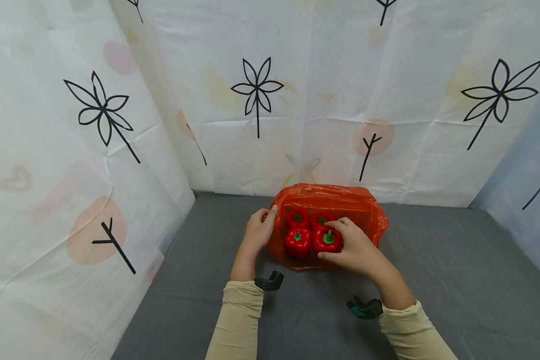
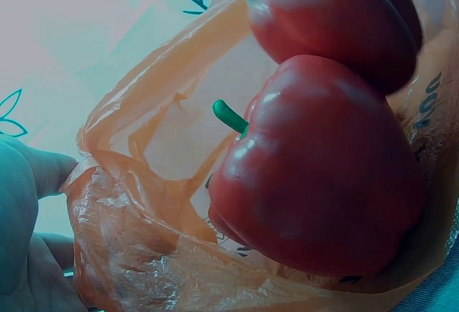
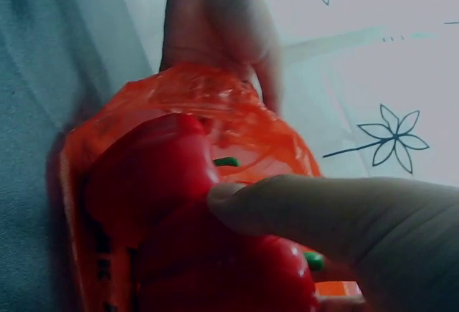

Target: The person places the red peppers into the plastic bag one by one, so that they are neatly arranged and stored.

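An orange-red plastic bag (image 1: 337,196) lies with its mouth spread wide, several red bell peppers (image 1: 298,245) with green stems inside it. My right hand (image 1: 357,250) grips the front right bell pepper (image 1: 334,245), thumb at the near side and fingers over the far side. At the bag's left edge, my left hand (image 1: 258,231) holds the rim between thumb and fingers. The left wrist view shows a large pepper (image 2: 323,176) low in the bag, and a raised, partly cut-off one (image 2: 330,25) above it. In the right wrist view the thumb (image 3: 280,204) presses a pepper (image 3: 229,269).
Grey cloth covers the table (image 1: 432,280). A white curtain (image 1: 315,90) with plant drawings hangs behind it and along the sides. Dark bands (image 1: 270,281) sit on both wrists. The bag stands near the table's back edge.
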The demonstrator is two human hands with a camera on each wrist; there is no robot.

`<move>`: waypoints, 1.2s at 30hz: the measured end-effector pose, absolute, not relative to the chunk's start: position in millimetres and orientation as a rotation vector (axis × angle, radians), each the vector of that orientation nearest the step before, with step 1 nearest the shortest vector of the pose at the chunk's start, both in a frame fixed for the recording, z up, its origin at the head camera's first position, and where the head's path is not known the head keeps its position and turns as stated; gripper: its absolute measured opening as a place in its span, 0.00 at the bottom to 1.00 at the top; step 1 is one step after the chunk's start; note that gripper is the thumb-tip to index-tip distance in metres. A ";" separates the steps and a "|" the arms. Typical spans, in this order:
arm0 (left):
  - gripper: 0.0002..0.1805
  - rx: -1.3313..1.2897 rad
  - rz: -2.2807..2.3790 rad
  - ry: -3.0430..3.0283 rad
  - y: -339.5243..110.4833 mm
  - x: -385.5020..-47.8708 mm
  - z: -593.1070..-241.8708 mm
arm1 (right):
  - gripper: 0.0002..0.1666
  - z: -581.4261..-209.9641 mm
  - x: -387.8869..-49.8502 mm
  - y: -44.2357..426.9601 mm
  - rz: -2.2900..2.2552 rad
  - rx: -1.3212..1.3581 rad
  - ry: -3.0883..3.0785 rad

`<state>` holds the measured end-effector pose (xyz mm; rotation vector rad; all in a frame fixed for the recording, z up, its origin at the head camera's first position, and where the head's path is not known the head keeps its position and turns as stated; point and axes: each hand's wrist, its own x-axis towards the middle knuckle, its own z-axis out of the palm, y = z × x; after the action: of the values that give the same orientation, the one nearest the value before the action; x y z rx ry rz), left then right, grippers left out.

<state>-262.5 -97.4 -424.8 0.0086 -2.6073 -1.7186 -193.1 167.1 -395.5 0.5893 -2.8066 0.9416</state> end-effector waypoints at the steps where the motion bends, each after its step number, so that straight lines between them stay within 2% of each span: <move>1: 0.29 0.011 -1.717 -2.607 -97.1 -262.2 -424.5 | 0.42 -396.8 -193.6 167.0 0.937 0.589 -2.820; 22: 0.29 0.011 -1.727 -2.606 -97.2 -262.3 -425.4 | 0.45 -415.8 -201.1 166.7 0.883 0.584 -2.926; 36: 0.31 -0.026 -1.694 -2.602 -96.1 -263.8 -428.1 | 0.44 -416.0 -201.8 167.1 0.886 0.590 -2.918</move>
<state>-263.8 -96.1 -428.1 -0.0256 -2.6019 -1.6944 -201.8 167.1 -416.0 0.5897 -2.9184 0.8858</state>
